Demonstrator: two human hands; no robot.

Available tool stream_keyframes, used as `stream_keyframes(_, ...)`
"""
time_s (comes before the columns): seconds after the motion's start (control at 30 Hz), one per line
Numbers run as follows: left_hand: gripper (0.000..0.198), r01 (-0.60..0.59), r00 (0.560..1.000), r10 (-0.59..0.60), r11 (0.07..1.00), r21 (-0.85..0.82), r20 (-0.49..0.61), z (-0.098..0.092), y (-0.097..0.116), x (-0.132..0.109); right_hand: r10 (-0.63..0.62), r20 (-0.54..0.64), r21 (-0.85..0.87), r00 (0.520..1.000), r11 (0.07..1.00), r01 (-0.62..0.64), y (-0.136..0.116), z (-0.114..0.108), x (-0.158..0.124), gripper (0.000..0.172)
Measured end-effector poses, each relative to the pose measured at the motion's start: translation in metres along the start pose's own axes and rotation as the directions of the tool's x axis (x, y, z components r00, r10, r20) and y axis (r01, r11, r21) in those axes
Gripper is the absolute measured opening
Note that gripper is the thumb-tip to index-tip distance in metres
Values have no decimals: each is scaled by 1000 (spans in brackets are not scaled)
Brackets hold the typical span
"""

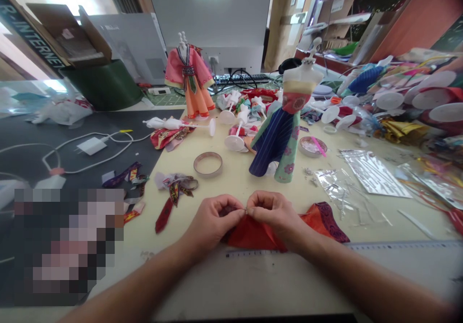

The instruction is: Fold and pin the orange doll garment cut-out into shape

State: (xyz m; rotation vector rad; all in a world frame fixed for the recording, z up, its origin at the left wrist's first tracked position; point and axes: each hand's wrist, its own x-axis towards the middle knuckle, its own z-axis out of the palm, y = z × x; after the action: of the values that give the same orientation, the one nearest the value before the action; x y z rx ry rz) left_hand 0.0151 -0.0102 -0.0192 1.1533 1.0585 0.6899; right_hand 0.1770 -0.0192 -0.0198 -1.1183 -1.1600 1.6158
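Note:
Both hands meet over the table, fingertips pinched together at the upper edge of a red-orange cloth piece. My left hand is closed on the cloth with thumb and forefinger. Beside it, my right hand pinches the same edge; anything tiny between the fingertips is too small to make out. The cloth's dark patterned border spreads out to the right of my right wrist. Under the cloth lies a long ruler. Just beyond the hands stands a mannequin doll in a blue and green dress.
A roll of tape lies ahead, with fabric scraps to the left. At right are a small bowl with a pink stick and clear plastic bags. Another dressed mannequin stands before a monitor. Doll parts pile up at far right.

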Motion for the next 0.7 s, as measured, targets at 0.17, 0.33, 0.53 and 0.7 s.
stream_keyframes(0.17,20,51,999,-50,994,-98,9,0,0,-1,25,14,69,1000,997,-26,0,1,-1,8)
stream_keyframes(0.33,20,58,998,-60,985,-163,-7,-2,1,0,4,25,57,1000,998,-6,0,0,0,10)
stream_keyframes(0.53,21,50,998,-56,976,-210,-26,-3,1,0,-329,-84,-397,940,877,271,-4,2,-4,8)
stream_keyframes(0.7,20,51,999,-50,972,-231,11,-3,1,1,-305,7,-441,952,854,277,-4,0,-2,10)
